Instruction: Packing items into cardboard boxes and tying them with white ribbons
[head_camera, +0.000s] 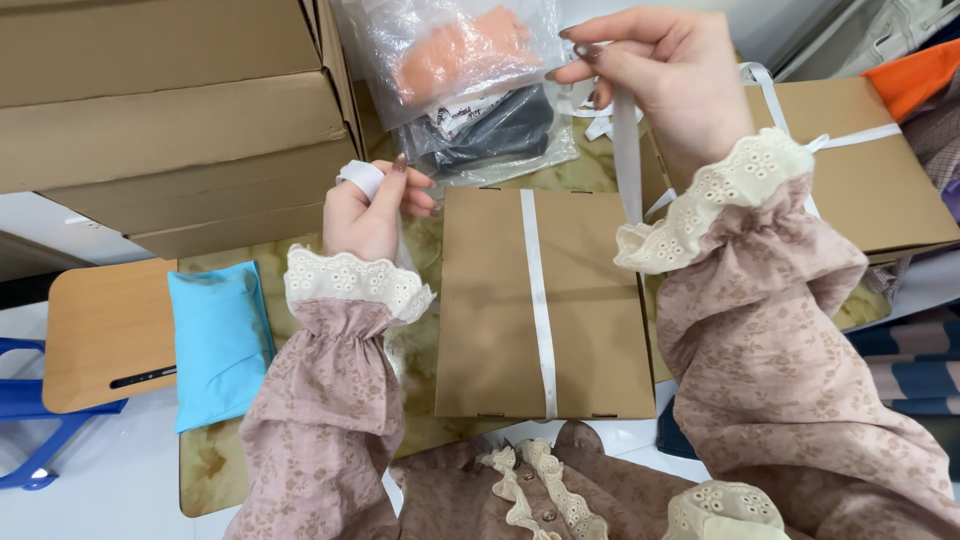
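1. Brown flat box (590, 310) lies mid-desk (215, 470), white ribbon (538, 300) crossing it lengthwise.
2. Left hand (368, 215) fingers pinch a ribbon end beside the box's left edge.
3. Right hand (665, 70) fingers pinch the other strand above the far edge.
4. Stacked cartons (170, 110) crowd the left.

The setting is presenting as a small packing and gift-wrapping station, likely home-based. Stacked corrugated cartons (170, 110) are occupying the upper left. Flat kraft boxes (545, 305) with white ribbon (538, 300) are lying on the work surface (215, 470). Clear plastic bags (470, 80) of soft goods are waiting behind. A blue padded pouch (218, 340) is lying alongside.
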